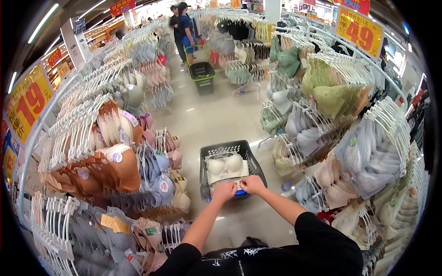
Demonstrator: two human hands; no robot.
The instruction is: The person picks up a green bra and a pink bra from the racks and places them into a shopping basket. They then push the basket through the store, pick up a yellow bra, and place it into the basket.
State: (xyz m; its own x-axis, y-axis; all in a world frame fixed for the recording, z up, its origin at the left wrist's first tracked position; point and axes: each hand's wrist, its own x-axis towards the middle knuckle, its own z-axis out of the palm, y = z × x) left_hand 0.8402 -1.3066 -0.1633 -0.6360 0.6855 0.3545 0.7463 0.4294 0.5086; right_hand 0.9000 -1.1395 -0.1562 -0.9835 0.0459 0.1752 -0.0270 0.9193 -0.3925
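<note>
A dark grey shopping basket (256, 174) with a perforated wall and a blue part at its near side stands in the aisle before me. In it lies a cream bra (226, 164) on top of other pale items. My left hand (224, 191) and my right hand (252, 185) are side by side at the basket's near end, both closed with knuckles up. A bit of pale material shows between them. Whether they grip this material or the basket's near rim is hidden by the fingers.
Racks of bras on white hangers line both sides, including brown bras (120, 166) left and green ones (329, 94) right. Price signs (30, 102) hang on the rails. Ahead, a second basket with a green rim (202, 77) is near a person in blue (186, 30).
</note>
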